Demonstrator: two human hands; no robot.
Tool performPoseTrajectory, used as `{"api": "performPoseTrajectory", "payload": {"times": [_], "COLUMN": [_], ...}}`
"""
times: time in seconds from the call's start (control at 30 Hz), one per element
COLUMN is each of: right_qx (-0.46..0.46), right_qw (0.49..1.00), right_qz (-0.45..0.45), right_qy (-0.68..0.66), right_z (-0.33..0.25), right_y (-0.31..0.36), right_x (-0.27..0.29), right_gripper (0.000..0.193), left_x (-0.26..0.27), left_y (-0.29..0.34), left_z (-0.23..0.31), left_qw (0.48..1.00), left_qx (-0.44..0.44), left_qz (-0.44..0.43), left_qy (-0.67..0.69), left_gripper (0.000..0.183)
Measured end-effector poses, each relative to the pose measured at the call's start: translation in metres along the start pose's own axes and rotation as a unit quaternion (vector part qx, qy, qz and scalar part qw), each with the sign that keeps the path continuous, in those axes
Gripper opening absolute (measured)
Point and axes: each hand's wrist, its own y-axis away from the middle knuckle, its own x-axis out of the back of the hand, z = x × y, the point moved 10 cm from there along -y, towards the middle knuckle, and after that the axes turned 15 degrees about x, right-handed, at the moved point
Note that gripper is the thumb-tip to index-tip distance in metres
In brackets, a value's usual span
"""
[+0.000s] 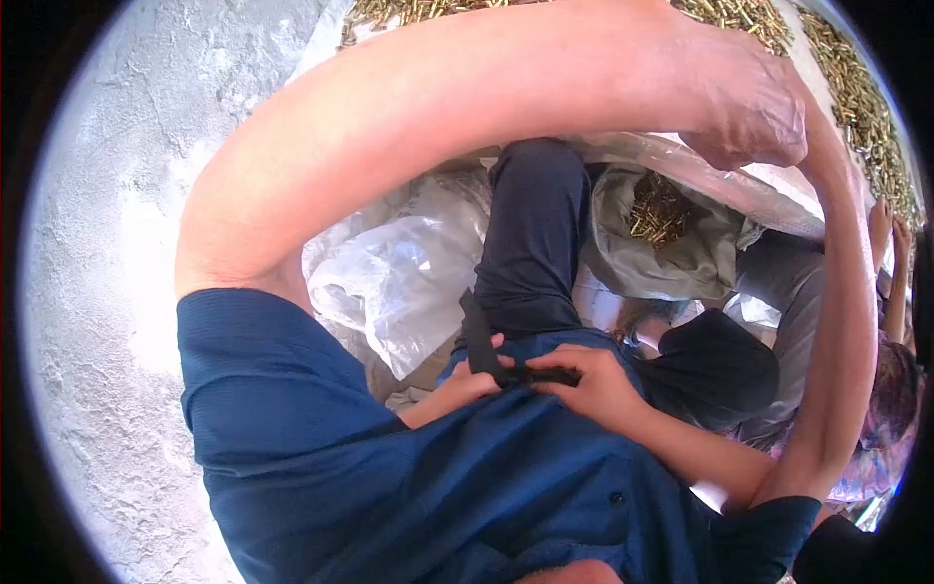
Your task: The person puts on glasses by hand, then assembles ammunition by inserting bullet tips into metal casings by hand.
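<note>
Rough concrete (126, 263) is seen at left. Slender brass-coloured pieces (662, 216) are held in a grey sack (632, 268) and heaped near the curled, overlapping hands (751, 115), whose hold cannot be told; a black strap (478, 336) is gripped by a co-worker's hands (595, 387).

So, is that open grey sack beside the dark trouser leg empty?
No: the grey sack holds a heap of small brass-coloured metal pieces, visible through its open mouth.

One strap (477, 336) — black, one sack (702, 268), one button (616, 497)
</note>
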Motion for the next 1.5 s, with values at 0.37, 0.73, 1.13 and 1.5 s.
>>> {"api": "performPoseTrajectory", "payload": {"times": [0.37, 0.73, 1.13, 1.5], "right_qx": [0.162, 0.070, 0.028, -0.186], "right_qw": [0.771, 0.770, 0.828, 0.886], "right_qz": [0.177, 0.250, 0.272, 0.169], "right_qy": [0.590, 0.583, 0.490, 0.389], "right_z": [-0.175, -0.142, 0.063, 0.222], "right_y": [-0.073, -0.029, 0.031, 0.041], "right_x": [0.288, 0.291, 0.250, 0.209], "right_gripper": [0.031, 0.027, 0.028, 0.035], "left_x": [-0.050, -0.086, -0.255, -0.304], "left_y": [0.040, 0.110, 0.160, 0.192], "left_z": [-0.030, -0.028, -0.013, -0.010], "left_qw": [0.960, 0.940, 0.917, 0.876], "left_qx": [0.202, 0.325, 0.341, 0.381], "left_qz": [-0.127, -0.100, -0.167, -0.288], "left_qy": [-0.145, -0.010, 0.124, 0.070], "left_gripper": [0.021, 0.018, 0.022, 0.026]}}
